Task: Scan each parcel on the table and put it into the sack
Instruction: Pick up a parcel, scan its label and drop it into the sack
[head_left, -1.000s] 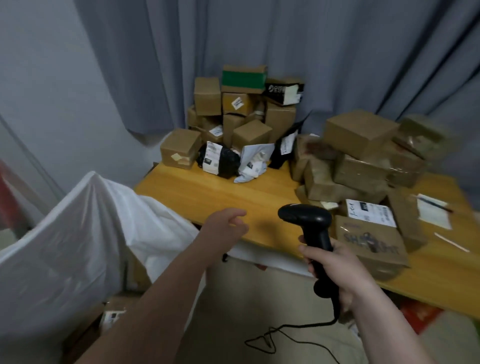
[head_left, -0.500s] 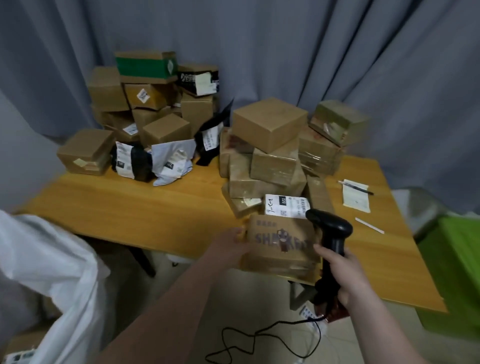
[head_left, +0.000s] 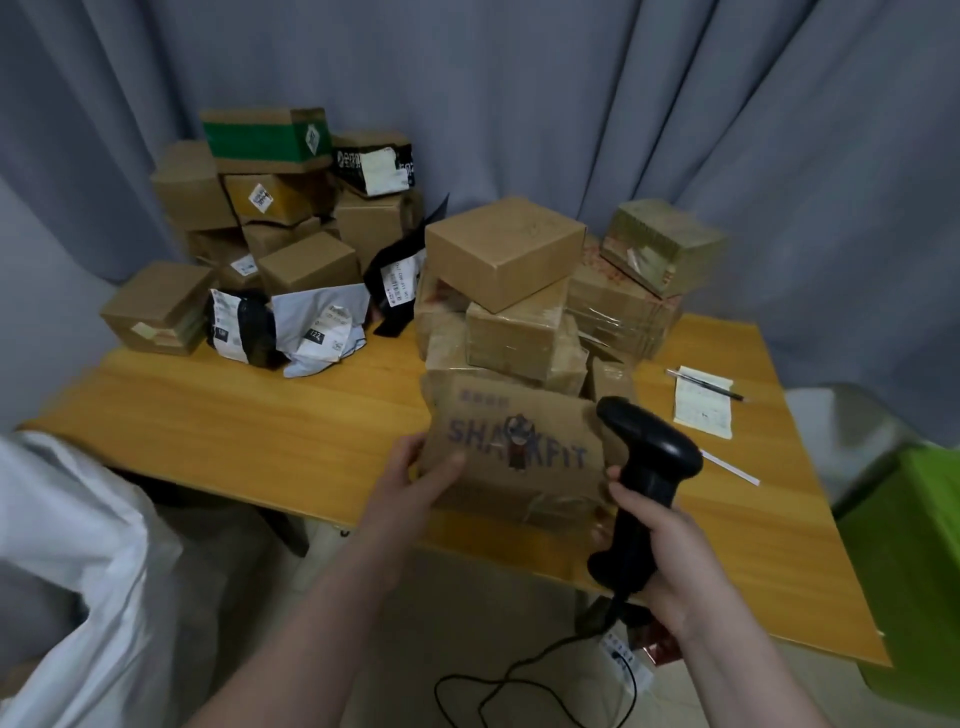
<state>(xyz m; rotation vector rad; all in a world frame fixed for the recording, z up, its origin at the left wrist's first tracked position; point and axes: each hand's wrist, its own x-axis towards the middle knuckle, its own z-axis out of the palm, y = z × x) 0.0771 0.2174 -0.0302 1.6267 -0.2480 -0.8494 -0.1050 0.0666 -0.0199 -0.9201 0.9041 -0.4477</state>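
Observation:
My left hand (head_left: 410, 480) grips the left edge of a brown printed cardboard parcel (head_left: 519, 447) and tilts it up off the wooden table (head_left: 260, 421) near the front edge. My right hand (head_left: 660, 535) is wrapped around the handle of a black barcode scanner (head_left: 644, 467), held just right of the parcel, its head beside the parcel's right edge. The white sack (head_left: 78, 561) stands open at the lower left, beside the table. More parcels are piled at the back: a stack of brown boxes (head_left: 509, 291) and a heap of boxes and bags (head_left: 280, 234).
A paper slip with a pen (head_left: 704, 400) and a thin white strip (head_left: 730, 467) lie on the right of the table. A green bin (head_left: 909, 561) stands at the right. The scanner cable (head_left: 519, 680) trails on the floor. Grey curtains hang behind.
My view swung right from the sack to the table. My left hand reached out, took the printed parcel and tipped it up; the scanner came up beside it.

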